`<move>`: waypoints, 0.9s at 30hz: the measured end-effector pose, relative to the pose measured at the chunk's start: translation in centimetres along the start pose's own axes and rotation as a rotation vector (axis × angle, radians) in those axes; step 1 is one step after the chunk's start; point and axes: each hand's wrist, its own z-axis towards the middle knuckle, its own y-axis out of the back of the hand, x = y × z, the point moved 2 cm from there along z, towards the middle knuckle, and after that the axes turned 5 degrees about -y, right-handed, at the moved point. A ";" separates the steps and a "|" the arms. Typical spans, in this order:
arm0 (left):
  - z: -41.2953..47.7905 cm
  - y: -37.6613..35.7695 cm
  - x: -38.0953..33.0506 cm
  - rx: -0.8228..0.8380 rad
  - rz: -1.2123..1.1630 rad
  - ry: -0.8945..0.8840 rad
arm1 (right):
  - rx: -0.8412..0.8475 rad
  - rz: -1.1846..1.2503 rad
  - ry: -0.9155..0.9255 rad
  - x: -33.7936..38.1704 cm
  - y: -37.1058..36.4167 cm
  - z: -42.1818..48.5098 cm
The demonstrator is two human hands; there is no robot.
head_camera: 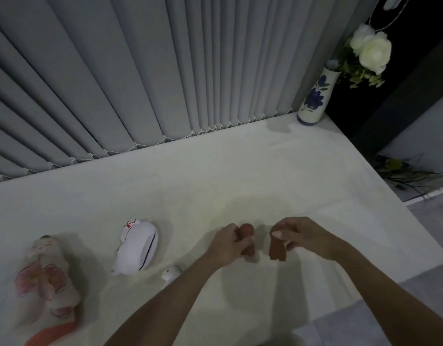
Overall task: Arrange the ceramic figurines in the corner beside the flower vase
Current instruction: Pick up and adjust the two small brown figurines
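Two small brown figurines stand near the table's front middle. My left hand (226,243) is closed around the left brown figurine (248,239), whose round head shows above my fingers. My right hand (299,236) grips the top of the right brown figurine (278,250). The white vase with blue flowers (315,98) stands in the far right corner, holding white roses (371,49). To the left lie a white cat-like figurine (138,245), a tiny white figurine (171,273) partly behind my left forearm, and a large pale figurine with pink flowers (44,278).
The white table (215,176) runs back to grey vertical blinds (140,71) along its far edge. Its right edge drops to a grey floor, where dark foliage (403,171) lies. Open tabletop stretches between my hands and the vase.
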 end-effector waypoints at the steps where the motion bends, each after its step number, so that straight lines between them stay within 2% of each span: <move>1: 0.0 -0.1 -0.3 -0.002 -0.102 0.017 | 0.002 0.096 0.010 -0.2 0.3 -0.1; 3: 0.2 -0.4 -1.2 -0.028 -0.326 0.026 | -0.006 0.298 0.022 -0.5 1.0 -0.1; 5: 0.6 -0.7 -1.8 -0.065 -0.443 0.043 | -0.016 0.441 0.034 -0.5 1.6 0.2; 9: 1.8 -1.4 -2.8 -0.015 -0.505 0.034 | -0.070 0.596 0.079 -0.2 2.8 0.7; 13: 3.1 -1.9 -3.8 0.019 -0.526 0.005 | -0.097 0.643 0.118 -0.1 4.1 1.5; 18: 4.7 -2.7 -4.9 -0.006 -0.539 -0.021 | -0.226 0.371 0.137 -0.3 6.1 2.9; 21: 5.9 -3.2 -5.5 -0.108 -0.450 -0.011 | -0.284 0.286 0.140 -0.6 6.9 4.0; 27: 7.4 -3.9 -6.0 -0.225 -0.286 -0.038 | -0.448 -0.123 0.163 -1.0 7.5 5.5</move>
